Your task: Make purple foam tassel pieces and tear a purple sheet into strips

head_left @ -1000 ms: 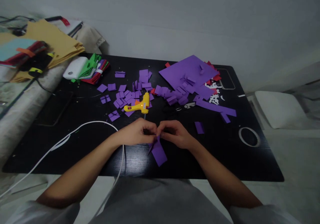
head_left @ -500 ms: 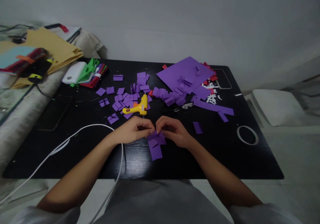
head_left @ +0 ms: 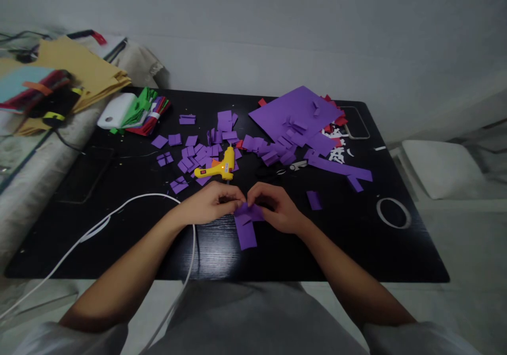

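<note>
Thumb and fingertips of my left hand [head_left: 214, 202] pinch the upper left edge of a purple foam-like piece [head_left: 246, 234]. My right hand [head_left: 277, 207] grips the same piece at its upper right, fingertips close to those of the left. The piece hangs toward me as a strip, with smaller flaps folded or joined near its top. Part of it is hidden behind the fingers. Just beyond my left hand lies a yellow glue gun [head_left: 217, 167]. Many small folded purple pieces [head_left: 192, 157] are scattered around the gun.
Scissors [head_left: 297, 166] and a single purple piece [head_left: 314, 200] lie right of my hands. A large purple sheet [head_left: 295, 113] is farther back. A white cable [head_left: 130, 204] crosses the table's left. A ring [head_left: 393, 213] sits at right; bundled coloured sheets [head_left: 144, 113] at back left.
The purple piece's flaps have shifted slightly between my fingertips, and the right-hand fingers cover more of it. Both hands stay in nearly the same place. The view has shifted slightly.
</note>
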Motion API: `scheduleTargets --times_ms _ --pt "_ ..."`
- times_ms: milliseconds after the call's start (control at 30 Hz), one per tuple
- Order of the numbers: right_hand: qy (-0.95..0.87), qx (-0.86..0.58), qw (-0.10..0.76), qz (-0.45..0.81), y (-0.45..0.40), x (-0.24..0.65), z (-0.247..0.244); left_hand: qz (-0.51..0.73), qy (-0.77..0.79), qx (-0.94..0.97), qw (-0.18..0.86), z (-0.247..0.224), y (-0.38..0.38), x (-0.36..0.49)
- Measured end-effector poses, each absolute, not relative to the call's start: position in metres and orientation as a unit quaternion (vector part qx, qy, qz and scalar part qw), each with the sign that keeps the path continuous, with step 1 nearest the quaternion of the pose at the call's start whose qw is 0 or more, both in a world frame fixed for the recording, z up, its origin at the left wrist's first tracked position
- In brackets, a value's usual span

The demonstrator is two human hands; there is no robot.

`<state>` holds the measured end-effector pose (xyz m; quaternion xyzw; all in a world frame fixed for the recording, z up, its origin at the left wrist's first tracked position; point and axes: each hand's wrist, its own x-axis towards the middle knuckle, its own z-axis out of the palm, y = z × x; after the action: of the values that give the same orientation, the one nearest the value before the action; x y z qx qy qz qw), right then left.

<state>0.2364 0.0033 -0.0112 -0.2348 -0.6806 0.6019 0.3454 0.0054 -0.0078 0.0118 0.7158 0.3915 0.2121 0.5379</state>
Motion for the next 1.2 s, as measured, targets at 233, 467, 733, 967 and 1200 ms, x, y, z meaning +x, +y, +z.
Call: scheduleTargets --times_ms 233,467,733,967,1200 --pt "-0.75 -0.253 0.324 0.518 0.001 0.236 -0.011 0.235 0.395 0.692 0.556 0.011 -0.007 0.005" --pt "-0.735 -0.267 0.337 0.524 0.002 0.237 -0.009 0.288 0.415 0.624 0.596 0.006 -0.01 0.012" --pt "-0.727 -0.313 0.352 0.498 0.001 0.235 -0.012 0.35 0.353 0.738 0.456 0.012 -0.006 0.007" --pt "-0.757 -0.293 0.326 0.485 0.003 0.236 -0.011 0.341 0.268 0.767 0.473 0.017 -0.008 0.006" --pt "-0.775 -0.284 0.329 0.459 0.004 0.234 -0.015 0.327 0.301 0.757 0.48 0.016 -0.012 0.01"
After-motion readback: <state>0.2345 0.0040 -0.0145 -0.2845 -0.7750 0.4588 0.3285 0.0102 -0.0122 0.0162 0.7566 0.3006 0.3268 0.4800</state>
